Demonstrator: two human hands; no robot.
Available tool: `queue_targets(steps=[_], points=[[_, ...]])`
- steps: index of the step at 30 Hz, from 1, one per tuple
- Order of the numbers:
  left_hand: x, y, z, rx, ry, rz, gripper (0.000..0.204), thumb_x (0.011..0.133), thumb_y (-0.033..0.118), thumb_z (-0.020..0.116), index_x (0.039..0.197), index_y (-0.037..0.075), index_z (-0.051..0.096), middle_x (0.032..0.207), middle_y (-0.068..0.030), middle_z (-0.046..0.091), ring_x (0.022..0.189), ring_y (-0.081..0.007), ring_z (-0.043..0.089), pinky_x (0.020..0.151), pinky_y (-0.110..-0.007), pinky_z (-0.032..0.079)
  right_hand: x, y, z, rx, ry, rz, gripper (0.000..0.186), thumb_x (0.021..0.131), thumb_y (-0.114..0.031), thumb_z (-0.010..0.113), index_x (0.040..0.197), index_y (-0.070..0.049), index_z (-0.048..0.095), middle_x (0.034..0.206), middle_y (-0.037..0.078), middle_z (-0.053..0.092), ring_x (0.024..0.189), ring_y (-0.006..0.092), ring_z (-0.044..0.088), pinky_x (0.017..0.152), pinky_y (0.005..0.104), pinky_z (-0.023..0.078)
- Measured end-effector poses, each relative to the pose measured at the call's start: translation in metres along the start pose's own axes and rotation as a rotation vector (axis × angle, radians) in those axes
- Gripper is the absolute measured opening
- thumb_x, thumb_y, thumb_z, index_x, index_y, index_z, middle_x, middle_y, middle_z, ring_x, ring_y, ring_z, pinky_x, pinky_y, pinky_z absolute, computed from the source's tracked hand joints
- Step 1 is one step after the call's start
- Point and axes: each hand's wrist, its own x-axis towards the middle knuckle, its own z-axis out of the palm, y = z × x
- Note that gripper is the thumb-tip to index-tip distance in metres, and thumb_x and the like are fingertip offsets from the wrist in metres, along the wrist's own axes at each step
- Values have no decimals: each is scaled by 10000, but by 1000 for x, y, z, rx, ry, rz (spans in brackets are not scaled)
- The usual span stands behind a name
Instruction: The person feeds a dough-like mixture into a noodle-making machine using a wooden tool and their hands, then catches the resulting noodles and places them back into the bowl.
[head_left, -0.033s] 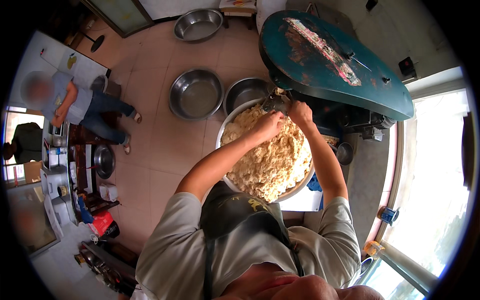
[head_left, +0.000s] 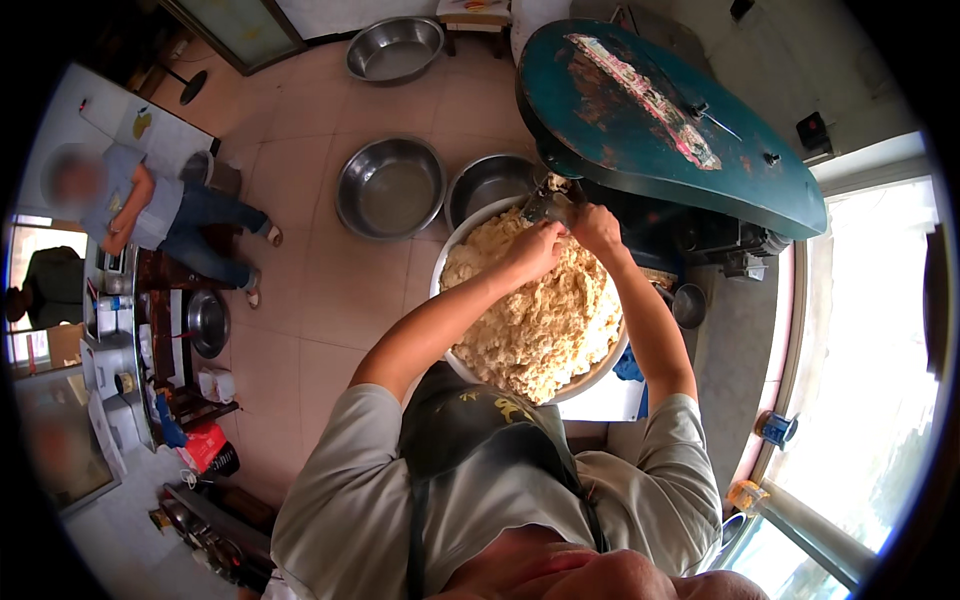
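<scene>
A large metal bowl (head_left: 445, 270) heaped with lumpy pale dough (head_left: 515, 330) is in front of my body, beneath the head of a teal floor mixer (head_left: 640, 110). A dark metal mixer attachment (head_left: 546, 205) hangs at the bowl's far edge, with bits of dough on it. My left hand (head_left: 537, 249) is closed at the attachment's lower part, above the dough; what its fingers hold is hidden. My right hand (head_left: 598, 225) grips the attachment from the right, its fingers partly hidden behind the knuckles.
Steel basins (head_left: 390, 190) sit on the tiled floor beyond the bowl. A person (head_left: 150, 200) stands at left by a cluttered counter (head_left: 130, 330), another basin (head_left: 208, 320) beside them. A small pot (head_left: 689, 306) and bright window (head_left: 840, 350) are at right.
</scene>
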Motion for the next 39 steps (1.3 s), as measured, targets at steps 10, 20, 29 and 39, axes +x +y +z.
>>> queue_targets(steps=[10, 20, 29, 39], points=[[10, 8, 5, 53, 98, -16, 256, 860, 99, 642, 1032, 17, 471, 830, -245, 628, 792, -431, 636, 687, -487, 493, 16, -6, 11, -18, -2, 14, 509, 989, -473, 410, 993, -79, 732, 971, 221, 715, 933, 383, 698, 822, 468, 560], [48, -10, 5, 461, -86, 74, 400, 866, 92, 679, 1223, -34, 552, 1225, -246, 536, 1044, -443, 597, 892, -484, 506, -42, 40, -47, 202, 127, -57, 527, 956, -478, 549, 880, 15, 717, 789, 285, 649, 788, 454, 656, 681, 487, 528], [-85, 67, -39, 710, -511, 296, 668, 879, 471, 675, 1336, 24, 479, 1141, -256, 470, 837, -350, 643, 658, -417, 584, -122, 59, -46, 468, 122, -46, 420, 957, -352, 608, 942, 58, 700, 825, 275, 676, 787, 413, 684, 729, 448, 522], [-99, 52, 2, 755, -386, 332, 927, 780, 581, 737, 1321, -111, 439, 1174, -281, 500, 991, -385, 612, 715, -389, 592, -96, 9, -27, 208, 80, -87, 429, 955, -394, 588, 924, 16, 710, 805, 237, 686, 767, 417, 671, 705, 467, 525]])
